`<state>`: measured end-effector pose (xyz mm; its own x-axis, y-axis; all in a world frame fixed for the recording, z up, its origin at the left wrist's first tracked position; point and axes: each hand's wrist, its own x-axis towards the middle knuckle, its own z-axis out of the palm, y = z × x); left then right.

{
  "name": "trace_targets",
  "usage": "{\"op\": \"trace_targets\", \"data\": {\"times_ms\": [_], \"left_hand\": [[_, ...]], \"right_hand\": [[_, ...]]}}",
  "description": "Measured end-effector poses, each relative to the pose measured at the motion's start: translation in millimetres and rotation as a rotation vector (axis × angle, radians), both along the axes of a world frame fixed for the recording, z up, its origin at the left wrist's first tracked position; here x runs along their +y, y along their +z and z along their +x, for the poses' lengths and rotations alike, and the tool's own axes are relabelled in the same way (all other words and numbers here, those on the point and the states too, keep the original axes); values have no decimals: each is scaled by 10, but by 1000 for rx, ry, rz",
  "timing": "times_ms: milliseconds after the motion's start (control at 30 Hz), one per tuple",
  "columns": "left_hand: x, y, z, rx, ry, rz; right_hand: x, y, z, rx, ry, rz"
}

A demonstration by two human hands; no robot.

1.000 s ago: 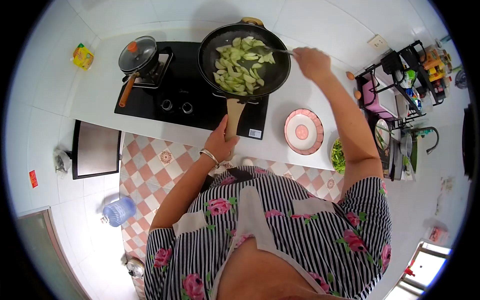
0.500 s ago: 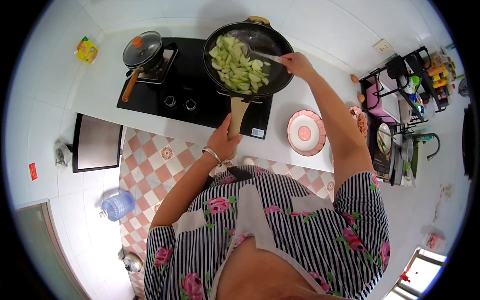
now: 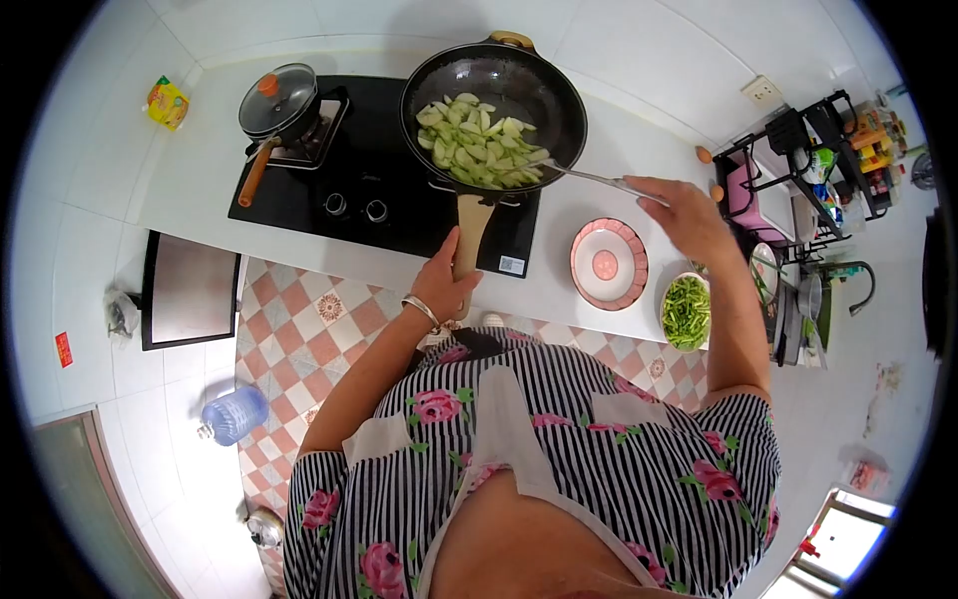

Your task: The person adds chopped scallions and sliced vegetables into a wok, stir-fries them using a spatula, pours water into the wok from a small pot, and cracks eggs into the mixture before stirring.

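Note:
My left hand [image 3: 446, 280] is wrapped round the beige handle [image 3: 471, 225] of a black frying pan [image 3: 514, 85]. Sliced pale-green vegetable pieces [image 3: 479, 145] lie heaped in the near half of the pan. In my right hand [image 3: 689, 218] is the handle of a metal spatula [image 3: 599, 180]. It slants over the pan's right rim, and its head is hidden among the slices. A pink-rimmed white bowl [image 3: 606, 264] stands on the counter just left of and below my right hand. Beside it is a dish of chopped green vegetables [image 3: 686, 312].
A small lidded pot [image 3: 279, 105] stands on the left burner of the black cooktop [image 3: 399, 190]. To the right are a black rack [image 3: 798, 160], two eggs [image 3: 704, 155] and a faucet [image 3: 860, 290]. A blue water jug [image 3: 236, 414] lies on the floor.
My right hand has moved right and toward me, drawing the spatula from the pan's middle to its near right edge. The slices have shifted nearer, and the dish of green vegetables is now uncovered.

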<state>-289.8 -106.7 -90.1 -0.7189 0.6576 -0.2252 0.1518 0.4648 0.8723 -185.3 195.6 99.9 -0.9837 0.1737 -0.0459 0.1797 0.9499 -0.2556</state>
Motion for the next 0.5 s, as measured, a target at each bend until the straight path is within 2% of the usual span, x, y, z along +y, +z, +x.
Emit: {"op": "trace_targets", "data": {"times_ms": [67, 133, 200, 233, 367, 500], "left_hand": [[-6, -5, 10, 7, 3, 0], [6, -4, 8, 3, -1, 13], [-1, -5, 3, -13, 2, 37], [-1, -22, 1, 3, 6, 43], [-13, 10, 8, 0, 13, 21], [-4, 24, 30, -4, 30, 40]], "right_hand": [[24, 11, -76, -40, 10, -52], [-10, -340, -348, -76, 7, -129], [-186, -799, -612, 178, 45, -60], [-279, -883, -778, 169, -43, -87], [-260, -878, -1227, 184, -249, 3], [-257, -737, -1404, 283, -309, 99]]}}
